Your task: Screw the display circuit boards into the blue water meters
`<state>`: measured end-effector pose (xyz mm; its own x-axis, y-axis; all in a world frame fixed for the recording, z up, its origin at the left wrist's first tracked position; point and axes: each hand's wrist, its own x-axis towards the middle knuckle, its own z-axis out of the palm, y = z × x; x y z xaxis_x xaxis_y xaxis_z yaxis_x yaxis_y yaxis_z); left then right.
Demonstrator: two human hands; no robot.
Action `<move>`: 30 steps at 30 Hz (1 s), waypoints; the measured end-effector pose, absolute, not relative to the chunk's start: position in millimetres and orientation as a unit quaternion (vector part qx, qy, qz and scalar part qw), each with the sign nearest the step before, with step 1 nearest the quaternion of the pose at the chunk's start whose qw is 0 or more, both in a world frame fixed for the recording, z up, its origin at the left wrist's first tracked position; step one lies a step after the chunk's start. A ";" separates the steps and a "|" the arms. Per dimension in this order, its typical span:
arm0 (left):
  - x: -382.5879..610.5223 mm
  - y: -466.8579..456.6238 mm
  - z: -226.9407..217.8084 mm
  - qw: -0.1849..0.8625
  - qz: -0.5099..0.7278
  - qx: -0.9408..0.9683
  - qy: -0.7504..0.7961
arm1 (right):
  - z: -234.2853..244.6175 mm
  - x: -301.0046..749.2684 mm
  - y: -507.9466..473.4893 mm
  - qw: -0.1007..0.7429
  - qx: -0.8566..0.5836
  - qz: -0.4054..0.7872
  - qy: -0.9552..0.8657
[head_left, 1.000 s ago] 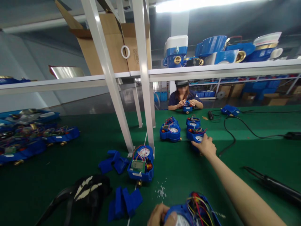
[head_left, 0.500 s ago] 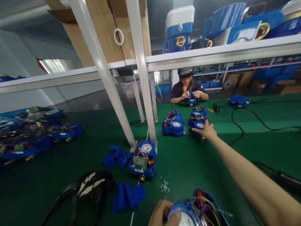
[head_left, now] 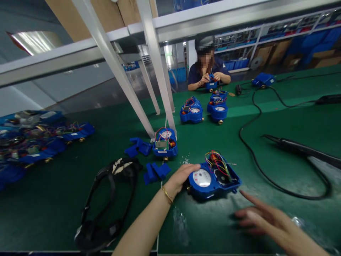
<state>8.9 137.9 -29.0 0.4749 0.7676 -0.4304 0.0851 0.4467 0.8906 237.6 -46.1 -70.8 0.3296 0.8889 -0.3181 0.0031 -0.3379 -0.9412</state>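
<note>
On the green table lies a blue water meter (head_left: 197, 192) with a round white dial and an uncovered compartment of coloured wires. My left hand (head_left: 182, 176) grips its left end, next to a brass fitting. My right hand (head_left: 262, 217), somewhat blurred, is held above the table at the meter's lower right. Its fingers are spread and hold nothing. Beyond my left hand stands another meter (head_left: 164, 153) with a small display board and exposed wires. Blue plastic pieces (head_left: 157, 171) and small white bits (head_left: 185, 159) lie near it.
A black strap harness (head_left: 99, 177) lies at left, before a pile of meters (head_left: 39, 142). Right of me are a black corded tool (head_left: 298, 147) and its looping cable. Metal posts (head_left: 157, 67) rise from the table. A co-worker (head_left: 207, 67) handles a meter opposite.
My right hand has left the far meter and come back toward the near one. The view has tilted down. My left hand stays on the near meter, now more fully visible.
</note>
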 end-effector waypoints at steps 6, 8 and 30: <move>10.3 93.5 -32.8 0.610 0.294 0.524 0.516 | -55.5 191.4 0.9 0.547 -0.590 0.534 -0.260; 6.4 70.5 -34.2 0.543 0.271 0.583 0.541 | -52.7 203.6 12.8 0.546 -0.596 0.529 -0.257; 21.5 67.6 -14.0 0.145 0.398 0.868 0.259 | -2.2 203.6 29.1 0.466 -0.641 0.450 -0.412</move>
